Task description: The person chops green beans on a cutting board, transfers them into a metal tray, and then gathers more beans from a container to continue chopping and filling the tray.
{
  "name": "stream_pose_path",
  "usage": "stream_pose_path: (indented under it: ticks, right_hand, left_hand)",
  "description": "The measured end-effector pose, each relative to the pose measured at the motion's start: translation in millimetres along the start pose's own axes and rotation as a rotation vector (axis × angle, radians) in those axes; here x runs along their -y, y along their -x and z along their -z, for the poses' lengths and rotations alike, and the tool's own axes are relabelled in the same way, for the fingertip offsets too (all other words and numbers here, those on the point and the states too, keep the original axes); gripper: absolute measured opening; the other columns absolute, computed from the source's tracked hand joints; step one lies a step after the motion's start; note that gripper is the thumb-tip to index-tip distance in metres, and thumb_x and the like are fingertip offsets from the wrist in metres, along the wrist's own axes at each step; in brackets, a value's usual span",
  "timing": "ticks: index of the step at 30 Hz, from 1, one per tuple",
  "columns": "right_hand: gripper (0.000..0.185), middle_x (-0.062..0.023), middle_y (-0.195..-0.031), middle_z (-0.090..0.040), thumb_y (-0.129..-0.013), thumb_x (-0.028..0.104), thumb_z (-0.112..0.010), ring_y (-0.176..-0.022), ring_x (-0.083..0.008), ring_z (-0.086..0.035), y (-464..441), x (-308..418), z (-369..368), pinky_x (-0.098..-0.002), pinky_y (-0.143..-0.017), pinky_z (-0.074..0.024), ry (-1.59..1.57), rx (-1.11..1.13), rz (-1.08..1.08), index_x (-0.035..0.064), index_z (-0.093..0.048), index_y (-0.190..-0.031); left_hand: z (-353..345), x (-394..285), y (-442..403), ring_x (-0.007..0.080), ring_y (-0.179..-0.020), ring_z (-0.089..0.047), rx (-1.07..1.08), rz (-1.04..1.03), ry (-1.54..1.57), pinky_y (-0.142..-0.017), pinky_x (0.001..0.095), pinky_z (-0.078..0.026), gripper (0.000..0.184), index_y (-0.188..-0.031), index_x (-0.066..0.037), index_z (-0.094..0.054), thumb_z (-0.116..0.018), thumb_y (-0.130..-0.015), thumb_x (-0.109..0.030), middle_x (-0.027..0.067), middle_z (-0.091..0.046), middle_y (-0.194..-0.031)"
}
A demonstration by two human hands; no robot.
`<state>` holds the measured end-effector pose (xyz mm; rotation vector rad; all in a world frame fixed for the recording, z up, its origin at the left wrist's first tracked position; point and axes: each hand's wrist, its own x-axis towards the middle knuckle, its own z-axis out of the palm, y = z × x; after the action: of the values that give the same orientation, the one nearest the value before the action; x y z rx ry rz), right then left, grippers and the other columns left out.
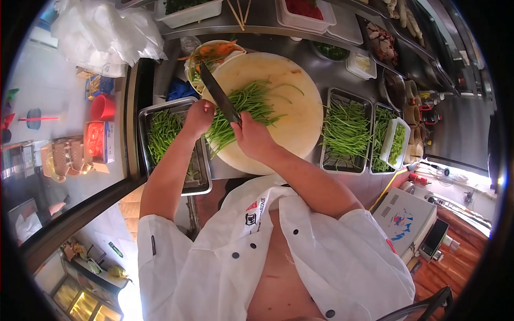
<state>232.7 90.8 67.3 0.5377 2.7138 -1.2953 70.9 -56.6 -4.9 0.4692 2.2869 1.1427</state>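
Note:
A round cutting board [300, 117] carries a loose pile of long green stalks [249, 104]. My right hand [252, 136] is wrapped round the handle end of a cleaver [218, 95], whose dark blade points up and left across the stalks. Close to the left side of the blade, my left hand [199, 116] is curled at the board's left edge, beside the stalks; what its fingers hold, if anything, is hidden. Cut green pieces lie in a metal tray [199, 182] left of the board. Longer stalks fill another metal tray [347, 167] on the right.
A bowl of orange and green scraps [217, 52] touches the board's upper left. Farther right are a narrow tray of greens [379, 125] and a white container [399, 140]. A shelf edge [257, 28] with tubs crosses behind. White plastic bags [107, 32] hang upper left.

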Motion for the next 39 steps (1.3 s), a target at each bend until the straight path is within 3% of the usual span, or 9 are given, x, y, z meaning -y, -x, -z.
stream_pose_path:
  ticks: [5, 12, 18, 21, 26, 31, 35, 37, 39]
  right_hand:
    - [0.030, -0.0271, -0.086, -0.069, -0.105, 0.027, -0.053, -0.081, -0.0471, -0.069, -12.5, 4.2, -4.3, -0.0562, -0.072, -0.0549, -0.003, 0.035, -0.055, -0.0015, -0.045, -0.112]
    - [0.030, -0.0261, -0.091, -0.070, -0.105, 0.027, -0.055, -0.084, -0.0471, -0.069, -6.1, -1.3, 31.3, -0.0561, -0.073, -0.0548, -0.019, -0.037, -0.122, -0.0007, -0.048, -0.115]
    - [0.034, -0.0248, -0.086, -0.070, -0.104, 0.028, -0.057, -0.080, -0.0474, -0.068, 37.7, -24.2, 75.9, -0.0552, -0.069, -0.0530, -0.024, -0.154, -0.195, -0.0016, -0.049, -0.120]
    - [0.035, -0.0243, -0.083, -0.069, -0.104, 0.027, -0.059, -0.077, -0.0476, -0.068, 68.0, -42.8, 96.3, -0.0545, -0.067, -0.0518, -0.048, -0.201, -0.282, -0.0017, -0.049, -0.121]
    - [0.031, -0.0250, -0.081, -0.068, -0.102, 0.025, -0.061, -0.078, -0.0495, -0.066, 115.8, -74.3, 114.9, -0.0552, -0.065, -0.0498, -0.060, -0.301, -0.420, -0.0006, -0.050, -0.116]
    - [0.031, -0.0262, -0.082, -0.068, -0.103, 0.026, -0.060, -0.080, -0.0514, -0.065, 141.9, -97.6, 124.5, -0.0558, -0.068, -0.0496, -0.090, -0.300, -0.489, -0.0010, -0.049, -0.115]
    - [0.032, -0.0267, -0.082, -0.068, -0.103, 0.027, -0.060, -0.083, -0.0520, -0.064, 158.6, -100.4, 132.6, -0.0556, -0.070, -0.0495, -0.117, -0.315, -0.518, -0.0015, -0.050, -0.113]
    - [0.032, -0.0266, -0.083, -0.068, -0.103, 0.027, -0.060, -0.083, -0.0520, -0.064, 165.2, -105.5, 136.7, -0.0554, -0.070, -0.0495, -0.140, -0.313, -0.553, -0.0016, -0.050, -0.112]
    - [0.032, -0.0262, -0.083, -0.068, -0.102, 0.028, -0.060, -0.084, -0.0516, -0.064, 172.7, -111.7, 139.8, -0.0551, -0.071, -0.0493, -0.149, -0.296, -0.581, -0.0015, -0.050, -0.110]
  left_hand:
    - [6.9, -25.4, 18.5, 0.0322, -0.084, -0.072, 0.023, -0.033, -0.056, -0.077, 0.0397, -0.055, 0.016, -0.097, -0.001, -0.070, -0.060, -0.095, -0.013, 0.0172, -0.074, -0.088]
    - [43.8, -30.7, -21.0, 0.0343, -0.086, -0.073, -0.296, -0.175, -0.167, -0.077, 0.0422, -0.055, 0.020, -0.104, -0.003, -0.070, -0.063, -0.098, -0.021, 0.0173, -0.074, -0.090]
    - [56.8, 9.5, -126.0, 0.0313, -0.091, -0.075, -0.153, -0.013, 0.472, -0.079, 0.0404, -0.057, 0.032, -0.112, -0.004, -0.075, -0.066, -0.096, -0.030, 0.0168, -0.076, -0.092]
    - [60.4, -10.2, -135.2, 0.0319, -0.089, -0.076, -0.301, -0.179, -0.247, -0.080, 0.0415, -0.058, 0.029, -0.102, -0.010, -0.079, -0.067, -0.092, -0.034, 0.0152, -0.077, -0.088]
    - [-12.1, -72.7, -118.2, 0.0337, -0.089, -0.074, -0.117, -0.272, -0.297, -0.083, 0.0450, -0.058, 0.025, -0.093, -0.011, -0.077, -0.065, -0.093, -0.033, 0.0141, -0.076, -0.087]
    - [-98.8, -101.2, -120.1, 0.0354, -0.096, -0.070, 0.109, -0.649, -0.675, -0.085, 0.0466, -0.055, 0.019, -0.096, -0.011, -0.074, -0.068, -0.091, -0.027, 0.0161, -0.074, -0.096]
    - [-127.9, -101.6, -136.9, 0.0363, -0.101, -0.068, 0.155, -0.498, -0.872, -0.088, 0.0463, -0.054, 0.020, -0.100, -0.009, -0.073, -0.067, -0.091, -0.026, 0.0187, -0.071, -0.105]
    - [-125.7, -93.9, -156.5, 0.0355, -0.099, -0.068, 0.445, -0.366, -0.758, -0.090, 0.0464, -0.055, 0.026, -0.103, -0.006, -0.073, -0.069, -0.091, -0.028, 0.0167, -0.071, -0.100]
    - [-120.4, -89.3, -157.0, 0.0355, -0.098, -0.068, 0.457, -0.346, -0.643, -0.089, 0.0458, -0.055, 0.025, -0.102, -0.006, -0.073, -0.070, -0.090, -0.028, 0.0169, -0.071, -0.100]
